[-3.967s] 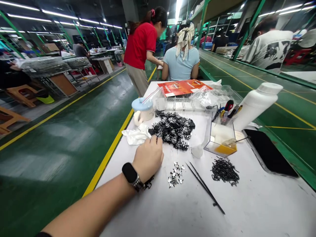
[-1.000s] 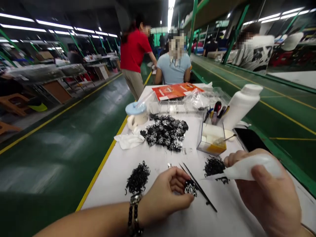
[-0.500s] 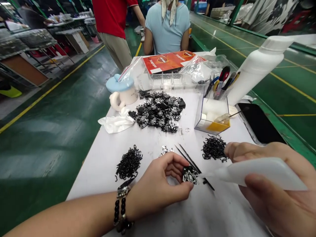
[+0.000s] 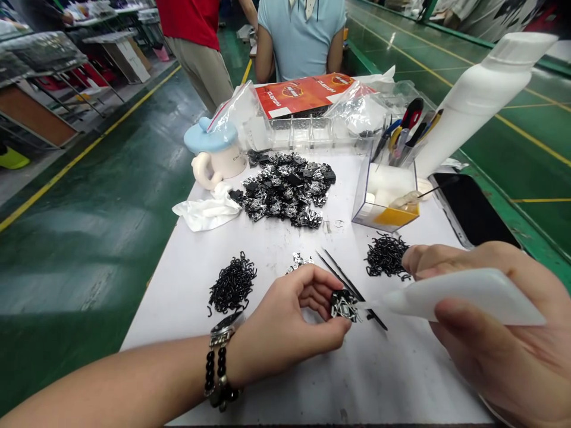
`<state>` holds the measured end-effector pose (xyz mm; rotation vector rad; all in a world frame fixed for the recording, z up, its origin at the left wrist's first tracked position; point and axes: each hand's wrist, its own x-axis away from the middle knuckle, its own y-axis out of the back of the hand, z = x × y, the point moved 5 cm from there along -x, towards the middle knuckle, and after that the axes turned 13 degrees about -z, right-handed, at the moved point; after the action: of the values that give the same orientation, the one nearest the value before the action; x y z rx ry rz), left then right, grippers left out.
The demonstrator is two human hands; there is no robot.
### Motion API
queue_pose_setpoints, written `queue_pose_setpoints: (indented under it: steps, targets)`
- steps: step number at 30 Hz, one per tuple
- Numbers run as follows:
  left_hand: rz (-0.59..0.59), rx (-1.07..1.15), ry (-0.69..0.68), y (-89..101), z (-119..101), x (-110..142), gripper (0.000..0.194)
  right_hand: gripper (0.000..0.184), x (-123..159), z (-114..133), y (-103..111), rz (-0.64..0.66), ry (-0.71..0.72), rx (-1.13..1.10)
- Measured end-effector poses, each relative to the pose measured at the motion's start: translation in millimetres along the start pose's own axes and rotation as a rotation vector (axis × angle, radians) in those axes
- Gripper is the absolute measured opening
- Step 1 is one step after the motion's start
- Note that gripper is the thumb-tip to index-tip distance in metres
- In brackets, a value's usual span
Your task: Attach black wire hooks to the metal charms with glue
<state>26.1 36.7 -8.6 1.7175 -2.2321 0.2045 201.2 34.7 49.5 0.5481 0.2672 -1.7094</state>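
Note:
Between the thumb and fingers of my left hand [image 4: 297, 318] is a small black-and-silver metal part [image 4: 343, 306]. My right hand [image 4: 499, 333] grips a translucent white squeeze bottle [image 4: 477, 294], its thin nozzle pointing left at the part; whether the tip touches it I cannot tell. Just behind the part lie black tweezers [image 4: 345, 276] on the white tabletop [image 4: 285, 392]. Small black hooked pieces form one pile [image 4: 232, 284] left of my left hand and another pile [image 4: 386, 255] beyond my right fingers. A few flat silver pieces [image 4: 298, 260] lie behind my left hand.
Farther back is a heap of black-and-silver parts [image 4: 289, 187], beside a lidded mug [image 4: 218, 151] and crumpled tissue [image 4: 207, 211]. To the right stand a clear tool box [image 4: 386, 202], a leaning white bottle [image 4: 482, 98] and a phone [image 4: 477, 208]. A person in light blue [image 4: 301, 38] sits beyond the table.
The whole view has shifted slightly, so the table items sit a little higher in the picture. Both hands keep nearly the same pose, with the bottle nozzle still at the part.

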Motion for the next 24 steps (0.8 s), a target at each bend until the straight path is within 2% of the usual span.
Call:
queue_pose_setpoints:
  steps: [24]
  targets:
    - [0.017, 0.003, 0.009, 0.1, 0.3, 1.5, 0.030, 0.006, -1.9, 5.2, 0.4, -0.010, 0.070, 0.039]
